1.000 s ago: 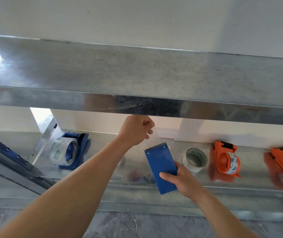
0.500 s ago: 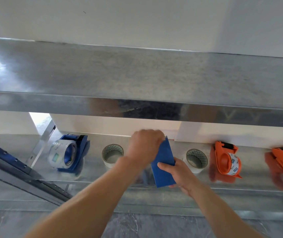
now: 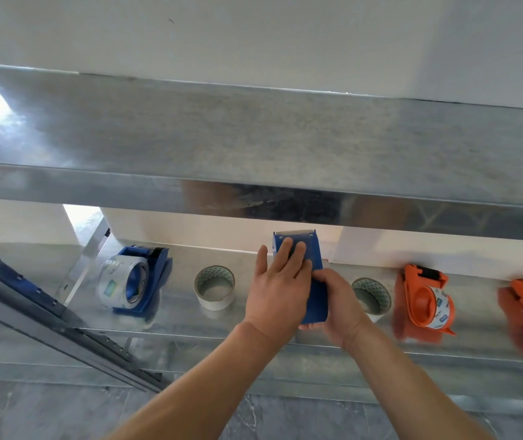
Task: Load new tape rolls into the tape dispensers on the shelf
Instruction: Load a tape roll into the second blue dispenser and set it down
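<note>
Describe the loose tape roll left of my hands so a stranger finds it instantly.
On the lower metal shelf, find the blue dispenser loaded with clear tape. The loose tape roll lies flat right of it, hole upward. The other loose roll lies beside the loaded orange dispenser, partly behind the right hand.

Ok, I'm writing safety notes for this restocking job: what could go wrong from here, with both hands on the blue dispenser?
1. The left hand lies flat on the blue dispenser, its fingertips just below the serrated blade; a slip upward could cut them.
2. The right hand grips the lower end right beside a loose tape roll; a twist might knock that roll off the shelf.
</note>
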`<control>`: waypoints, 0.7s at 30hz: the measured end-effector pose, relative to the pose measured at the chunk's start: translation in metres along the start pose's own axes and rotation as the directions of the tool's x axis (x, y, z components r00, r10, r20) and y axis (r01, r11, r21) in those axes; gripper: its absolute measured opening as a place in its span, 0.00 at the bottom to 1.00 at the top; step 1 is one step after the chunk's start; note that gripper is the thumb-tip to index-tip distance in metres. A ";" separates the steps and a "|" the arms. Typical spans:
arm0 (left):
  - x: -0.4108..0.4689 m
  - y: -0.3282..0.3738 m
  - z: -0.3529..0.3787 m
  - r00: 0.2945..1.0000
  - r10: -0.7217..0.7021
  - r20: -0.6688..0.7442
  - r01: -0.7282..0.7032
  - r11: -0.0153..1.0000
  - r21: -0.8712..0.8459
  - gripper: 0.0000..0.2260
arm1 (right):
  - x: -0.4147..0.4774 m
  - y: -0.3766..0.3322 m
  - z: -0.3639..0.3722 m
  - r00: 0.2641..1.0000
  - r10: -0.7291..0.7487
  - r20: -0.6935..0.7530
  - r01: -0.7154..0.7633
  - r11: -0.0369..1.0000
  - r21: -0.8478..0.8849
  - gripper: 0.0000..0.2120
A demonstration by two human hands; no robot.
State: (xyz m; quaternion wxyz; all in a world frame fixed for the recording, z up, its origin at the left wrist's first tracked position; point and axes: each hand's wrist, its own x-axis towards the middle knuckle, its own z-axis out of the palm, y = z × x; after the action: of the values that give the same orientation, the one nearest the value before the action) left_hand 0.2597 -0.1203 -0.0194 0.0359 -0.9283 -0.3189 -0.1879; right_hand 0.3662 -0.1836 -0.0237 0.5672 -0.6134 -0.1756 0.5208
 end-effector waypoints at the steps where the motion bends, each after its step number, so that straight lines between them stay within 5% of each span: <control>1: -0.001 0.000 0.001 1.000 -0.008 -0.006 0.008 1.000 0.000 0.19 | 0.000 -0.002 0.001 1.000 -0.012 0.004 0.011 1.000 0.014 0.18; 8: -0.012 0.001 0.009 0.999 -0.045 0.030 0.045 0.999 0.011 0.31 | -0.004 -0.008 0.010 0.999 0.014 -0.034 -0.015 0.999 -0.032 0.19; 21: -0.017 0.002 0.011 0.996 -0.029 -0.080 0.029 1.000 -0.003 0.28 | -0.003 -0.005 0.012 0.998 -0.026 -0.062 0.020 0.995 -0.098 0.17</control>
State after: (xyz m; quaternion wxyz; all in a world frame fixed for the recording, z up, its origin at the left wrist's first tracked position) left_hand 0.2526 -0.1297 -0.0356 0.0448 -0.9154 -0.3305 -0.2256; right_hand 0.3566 -0.1784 -0.0162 0.5479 -0.6543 -0.1900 0.4854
